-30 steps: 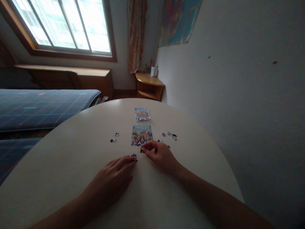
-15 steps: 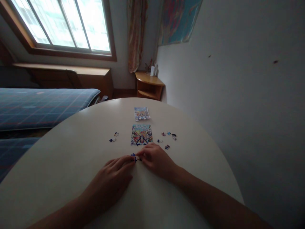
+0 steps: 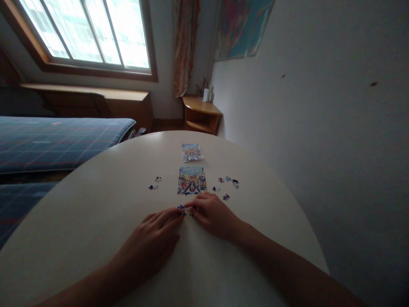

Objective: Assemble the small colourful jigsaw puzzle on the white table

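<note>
While the left hand (image 3: 150, 241) lies flat and open on the white desk (image 3: 96, 221) at lower centre, fingertips touching a blue puzzle piece (image 3: 181, 209), the right hand (image 3: 212, 215) curls beside it, pinching a dark piece (image 3: 191, 212), just below the assembled puzzle (image 3: 191, 180) at mid-frame

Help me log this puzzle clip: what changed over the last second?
The right hand drew back from the near edge of the assembled puzzle, toward the person, and its fingertips now meet the left hand at the blue piece. Whether it grips a piece is unclear. The left hand, assembled puzzle, picture card and loose pieces stayed put.
</note>
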The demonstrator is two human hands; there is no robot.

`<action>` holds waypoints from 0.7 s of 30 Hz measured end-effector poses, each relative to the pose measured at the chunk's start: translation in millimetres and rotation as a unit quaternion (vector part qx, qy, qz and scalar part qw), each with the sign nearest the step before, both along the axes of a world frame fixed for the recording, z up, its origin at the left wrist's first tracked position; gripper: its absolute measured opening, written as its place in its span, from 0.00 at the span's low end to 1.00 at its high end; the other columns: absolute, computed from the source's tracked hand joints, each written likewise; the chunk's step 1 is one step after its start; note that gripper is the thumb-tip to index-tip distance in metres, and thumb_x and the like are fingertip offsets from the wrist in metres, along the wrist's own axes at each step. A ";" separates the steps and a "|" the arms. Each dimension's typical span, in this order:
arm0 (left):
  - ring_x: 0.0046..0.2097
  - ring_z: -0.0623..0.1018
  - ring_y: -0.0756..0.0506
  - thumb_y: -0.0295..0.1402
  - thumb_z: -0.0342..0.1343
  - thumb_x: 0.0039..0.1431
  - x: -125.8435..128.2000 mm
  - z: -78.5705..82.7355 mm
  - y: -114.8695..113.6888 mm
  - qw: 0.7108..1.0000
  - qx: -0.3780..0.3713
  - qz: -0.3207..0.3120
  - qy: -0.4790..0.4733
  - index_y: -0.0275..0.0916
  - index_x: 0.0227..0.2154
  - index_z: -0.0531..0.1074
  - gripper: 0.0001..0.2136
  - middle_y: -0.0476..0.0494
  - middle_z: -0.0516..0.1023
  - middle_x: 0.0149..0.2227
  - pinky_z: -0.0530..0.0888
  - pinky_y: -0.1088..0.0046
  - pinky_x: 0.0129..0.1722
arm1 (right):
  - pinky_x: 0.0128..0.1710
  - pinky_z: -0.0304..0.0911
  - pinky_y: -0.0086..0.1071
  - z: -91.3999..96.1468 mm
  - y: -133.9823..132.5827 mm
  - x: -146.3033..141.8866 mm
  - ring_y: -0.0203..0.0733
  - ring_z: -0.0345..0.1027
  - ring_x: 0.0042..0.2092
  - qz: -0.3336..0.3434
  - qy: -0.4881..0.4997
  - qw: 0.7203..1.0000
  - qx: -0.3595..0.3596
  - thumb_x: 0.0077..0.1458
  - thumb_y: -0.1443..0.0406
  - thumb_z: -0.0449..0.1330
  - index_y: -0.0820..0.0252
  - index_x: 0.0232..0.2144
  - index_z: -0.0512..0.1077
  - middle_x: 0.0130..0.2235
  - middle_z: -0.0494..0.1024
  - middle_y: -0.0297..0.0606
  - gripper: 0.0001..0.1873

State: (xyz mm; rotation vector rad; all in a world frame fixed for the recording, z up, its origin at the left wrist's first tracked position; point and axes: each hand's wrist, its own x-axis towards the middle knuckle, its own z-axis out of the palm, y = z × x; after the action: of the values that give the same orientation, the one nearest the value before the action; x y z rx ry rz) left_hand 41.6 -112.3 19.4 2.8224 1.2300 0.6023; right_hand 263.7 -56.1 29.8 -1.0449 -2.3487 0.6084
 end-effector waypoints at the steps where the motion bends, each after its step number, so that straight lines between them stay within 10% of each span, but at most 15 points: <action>1: 0.52 0.76 0.42 0.24 0.48 0.60 -0.1 0.0 -0.1 1.000 -0.002 0.001 -0.003 0.40 0.54 0.67 0.19 0.40 0.73 0.56 0.76 0.60 0.50 | 0.46 0.61 0.35 0.7 -0.2 1.3 0.41 0.69 0.43 0.007 -0.017 1.000 0.009 0.61 0.69 0.59 0.57 0.42 0.79 0.39 0.79 0.39 0.10; 14: 0.52 0.77 0.42 0.24 0.48 0.61 1.4 2.7 0.5 1.000 -0.017 0.009 -0.007 0.40 0.52 0.69 0.17 0.40 0.74 0.55 0.76 0.59 0.51 | 0.44 0.66 0.30 26.3 -3.8 22.8 0.36 0.73 0.40 0.068 -0.057 0.994 -0.065 0.61 0.73 0.57 0.57 0.44 0.79 0.44 0.78 0.41 0.13; 21: 0.53 0.76 0.42 0.25 0.47 0.62 0.1 1.6 0.5 1.000 -0.008 0.008 0.015 0.40 0.53 0.68 0.17 0.40 0.74 0.56 0.76 0.61 0.51 | 0.40 0.64 0.29 26.5 -0.1 26.3 0.37 0.73 0.38 -0.004 -0.056 0.996 -0.069 0.59 0.73 0.59 0.60 0.37 0.79 0.38 0.80 0.39 0.09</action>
State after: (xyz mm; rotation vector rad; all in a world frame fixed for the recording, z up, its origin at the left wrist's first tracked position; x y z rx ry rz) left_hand 41.7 -111.8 21.0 2.8209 1.2580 0.5499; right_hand 290.0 -56.3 56.3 -1.1762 -2.4256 0.7362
